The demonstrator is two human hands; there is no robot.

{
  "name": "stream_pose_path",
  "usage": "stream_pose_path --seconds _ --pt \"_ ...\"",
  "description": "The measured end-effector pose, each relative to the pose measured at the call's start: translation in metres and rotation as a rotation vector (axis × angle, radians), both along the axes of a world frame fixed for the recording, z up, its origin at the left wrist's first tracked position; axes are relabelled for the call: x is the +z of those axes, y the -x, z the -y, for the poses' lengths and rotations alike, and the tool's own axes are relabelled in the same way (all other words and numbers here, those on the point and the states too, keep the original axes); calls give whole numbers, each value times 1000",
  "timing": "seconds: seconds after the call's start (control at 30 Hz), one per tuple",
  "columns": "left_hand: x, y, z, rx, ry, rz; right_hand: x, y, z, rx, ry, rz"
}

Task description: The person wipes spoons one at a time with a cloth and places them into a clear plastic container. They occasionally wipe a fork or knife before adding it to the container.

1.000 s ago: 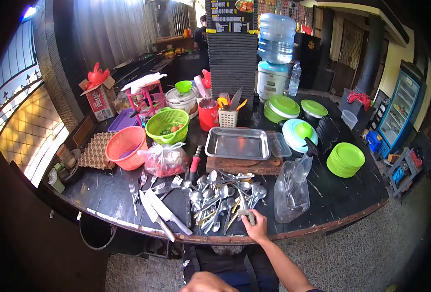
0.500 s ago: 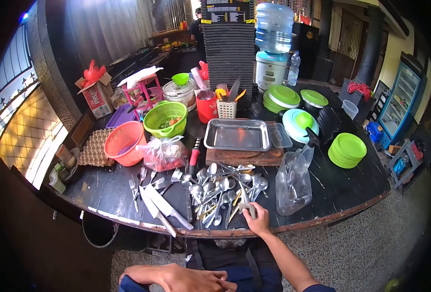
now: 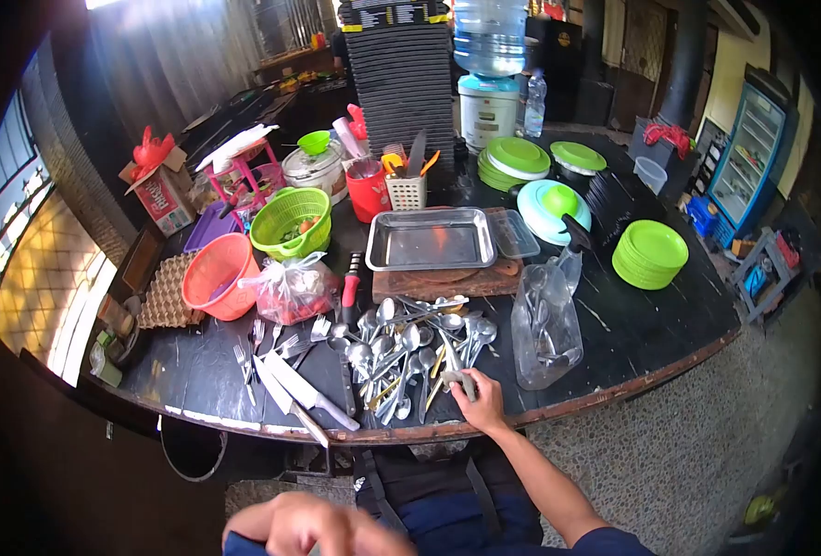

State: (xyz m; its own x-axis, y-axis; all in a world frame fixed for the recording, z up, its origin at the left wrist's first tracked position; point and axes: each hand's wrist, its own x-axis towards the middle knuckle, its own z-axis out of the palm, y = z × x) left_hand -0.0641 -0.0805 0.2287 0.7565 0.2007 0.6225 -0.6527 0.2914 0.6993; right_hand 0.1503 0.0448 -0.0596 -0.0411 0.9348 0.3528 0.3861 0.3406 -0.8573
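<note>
My right hand [image 3: 480, 404] is closed around a grey handle [image 3: 458, 380] at the table's front edge, beside a pile of spoons [image 3: 410, 357]. What the handle belongs to is hard to make out among the silver pieces around it. Low in front of my body, my left hand [image 3: 313, 526] is blurred, away from the tabletop. Left of the pile lie two large knives [image 3: 301, 382] with pale handles, and several forks [image 3: 246, 363]. A clear plastic container [image 3: 547, 338] with spoons inside lies to the right.
Behind the pile, a metal tray [image 3: 429, 239] rests on a wooden board [image 3: 447, 281]. Green plates [image 3: 649, 255] are stacked at the right. A bag of red contents [image 3: 294, 292], an orange basin [image 3: 220, 276] and a green basket [image 3: 292, 222] stand at the left.
My left hand has moved left and down and is now blurred. My right hand still grips the grey handle by the pile. The view has shifted, so the table's things appear further left.
</note>
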Motion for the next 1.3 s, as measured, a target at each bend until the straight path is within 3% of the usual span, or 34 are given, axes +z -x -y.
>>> stream_pose_path --seconds 0.03,0.1,0.17,0.2,0.3,0.33,0.37,0.43,0.53,0.63,0.67,0.77,0.9,0.97,1.0,1.1,1.17,1.23,1.3 --pt "-10 19 31 223 390 -342 0 0 1 8 -1 9" --pt "-72 7 9 165 -231 -540 -1 -2 0 7 -11 25" --pt "-105 5 37 5 -239 -793 -4 -3 -1 40 -6 22" --pt "-108 3 52 112 -60 -798 -4 -3 -2 31 1 17" --pt "-107 12 75 229 73 -683 -2 -1 -1 14 -35 44" --pt "-103 17 81 215 201 -534 0 0 0 17 -15 40" --pt "-107 10 80 122 297 -144 3 0 0 21 -25 53" --pt "-95 16 84 199 202 -251 1 -1 -2 52 -2 36" --pt "-101 -5 91 505 223 -688 0 0 -1 40 -15 22" --pt "-112 5 89 406 210 -705 0 -1 -2 40 20 24" --pt "-111 16 87 273 187 -791 0 0 -1 28 3 26" --pt "-126 7 85 465 -20 -487 0 1 -2 36 17 3" --pt "-97 -4 84 592 159 -585 -3 1 -2 35 21 14" --pt "-102 18 82 204 217 -826 -2 1 -2 27 24 15" --pt "-104 17 83 202 221 -826 0 1 -2 24 33 18" --pt "-103 4 83 541 32 -555 0 2 -3 31 50 9" --pt "-96 7 85 587 79 -634 -2 2 -3 33 58 6" --pt "-105 31 86 133 200 -924 -2 2 -2 27 50 2" --pt "-125 35 90 55 179 -855 0 0 -1 29 55 12"
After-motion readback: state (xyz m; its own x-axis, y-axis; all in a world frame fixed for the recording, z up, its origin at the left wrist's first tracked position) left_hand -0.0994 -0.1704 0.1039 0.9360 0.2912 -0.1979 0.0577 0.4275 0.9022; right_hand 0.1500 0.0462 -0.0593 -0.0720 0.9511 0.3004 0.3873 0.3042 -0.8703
